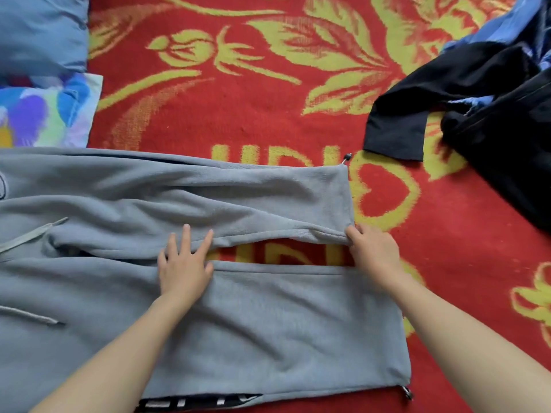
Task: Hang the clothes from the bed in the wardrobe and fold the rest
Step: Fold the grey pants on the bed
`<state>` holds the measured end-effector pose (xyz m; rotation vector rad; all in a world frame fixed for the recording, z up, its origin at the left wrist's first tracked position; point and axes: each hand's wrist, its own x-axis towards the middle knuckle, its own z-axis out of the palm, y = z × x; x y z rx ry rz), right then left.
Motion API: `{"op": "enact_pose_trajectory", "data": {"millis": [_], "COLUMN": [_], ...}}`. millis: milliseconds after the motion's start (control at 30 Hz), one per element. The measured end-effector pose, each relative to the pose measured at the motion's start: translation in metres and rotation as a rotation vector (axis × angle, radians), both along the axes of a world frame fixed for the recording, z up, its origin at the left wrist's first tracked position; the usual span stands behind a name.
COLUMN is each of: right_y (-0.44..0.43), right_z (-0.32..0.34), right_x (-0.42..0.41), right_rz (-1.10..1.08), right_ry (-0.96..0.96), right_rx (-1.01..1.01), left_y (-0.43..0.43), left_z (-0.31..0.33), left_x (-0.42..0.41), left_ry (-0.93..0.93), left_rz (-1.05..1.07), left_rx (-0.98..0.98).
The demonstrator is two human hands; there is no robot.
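Note:
Grey sweatpants point(208, 198) lie flat across the red bed cover, legs pointing right, drawstrings at the left. My left hand point(185, 263) rests flat with spread fingers on the crotch area where the two legs part. My right hand point(372, 251) pinches the lower corner of the far leg's hem, its fingers curled round the fabric edge. A strip of red cover shows between the two legs.
A black garment point(447, 93) lies heaped with blue cloth point(507, 22) at the upper right. A blue pillow point(41, 31) and a multicoloured cloth point(47, 111) sit at the upper left. The red and yellow blanket point(253, 93) covers the bed. A dark patterned item point(196, 402) peeks out under the near leg.

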<state>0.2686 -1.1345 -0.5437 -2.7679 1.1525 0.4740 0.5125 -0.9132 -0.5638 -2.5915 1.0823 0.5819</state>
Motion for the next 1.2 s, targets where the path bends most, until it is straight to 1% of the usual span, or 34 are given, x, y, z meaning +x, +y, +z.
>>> {"op": "enact_pose_trajectory", "data": {"millis": [67,100,133,200,233,300,333,400,467,500,533,567,633,667,700,767,833,867,933,1000,1067,1133,1200], "right_y": [-0.027,-0.035,-0.041,-0.044,-0.042,-0.043,-0.045,-0.052,-0.057,-0.061,-0.066,-0.071,-0.081,-0.088,-0.094,-0.105,-0.11,-0.114,-0.125,-0.144,-0.165,-0.18,-0.178], "right_z": [0.013,0.018,0.021,0.019,0.015,0.009,0.007,0.007,0.008,0.003,-0.003,-0.01,-0.02,-0.023,-0.025,-0.023,-0.023,-0.022,-0.017,-0.01,-0.002,0.003,0.002], "right_x": [-0.019,-0.033,-0.045,-0.061,-0.066,-0.063,-0.057,-0.03,0.004,0.019,0.032,0.042,0.05,0.052,0.052,0.051,0.051,0.051,0.05,0.047,0.045,0.045,0.046], "right_rz": [0.242,0.32,0.358,0.414,0.465,0.521,0.497,0.378,0.169,0.045,-0.053,-0.103,-0.099,-0.103,-0.124,-0.183,-0.211,-0.221,-0.302,-0.433,-0.521,-0.6,-0.685], "right_ry": [-0.085,-0.116,-0.114,-0.043,0.007,0.131,0.143,0.01,-0.116,-0.154,-0.144,-0.09,0.016,0.044,0.064,0.12,0.122,0.09,-0.043,-0.144,-0.142,-0.119,-0.106], "right_rx": [-0.201,-0.266,-0.28,-0.233,-0.182,-0.07,-0.043,-0.019,0.011,0.017,0.007,0.028,0.031,0.011,-0.011,0.021,0.082,0.097,0.097,0.06,0.011,-0.039,-0.091], "left_y": [-0.001,-0.001,-0.001,0.0,0.001,-0.005,-0.01,-0.021,-0.033,-0.04,-0.046,-0.052,-0.059,-0.063,-0.066,-0.073,-0.078,-0.08,-0.083,-0.095,-0.112,-0.128,-0.133], "left_z": [-0.002,0.001,0.001,0.003,0.005,0.009,0.011,0.013,0.017,0.017,0.017,0.015,0.01,0.008,0.006,0.005,0.006,0.005,0.009,0.016,0.022,0.023,0.019], "left_x": [0.005,0.003,0.0,-0.002,-0.001,0.009,0.018,0.04,0.065,0.077,0.089,0.103,0.129,0.141,0.149,0.159,0.163,0.164,0.165,0.169,0.168,0.157,0.143], "left_ry": [0.037,0.054,0.067,0.063,0.048,0.037,0.033,-0.033,-0.141,-0.182,-0.193,-0.172,-0.111,-0.081,-0.066,-0.078,-0.106,-0.097,-0.072,-0.045,-0.006,0.016,-0.026], "left_rz": [-0.039,-0.107,-0.194,-0.36,-0.4,-0.374,-0.336,-0.249,-0.156,-0.104,-0.038,0.015,0.005,-0.006,-0.011,0.016,0.05,0.07,0.104,0.109,0.089,0.041,0.007], "left_rx": [0.029,-0.011,-0.112,-0.306,-0.385,-0.483,-0.539,-0.634,-0.636,-0.589,-0.513,-0.38,-0.074,0.037,0.079,0.018,-0.054,-0.097,-0.197,-0.308,-0.388,-0.406,-0.398]}}
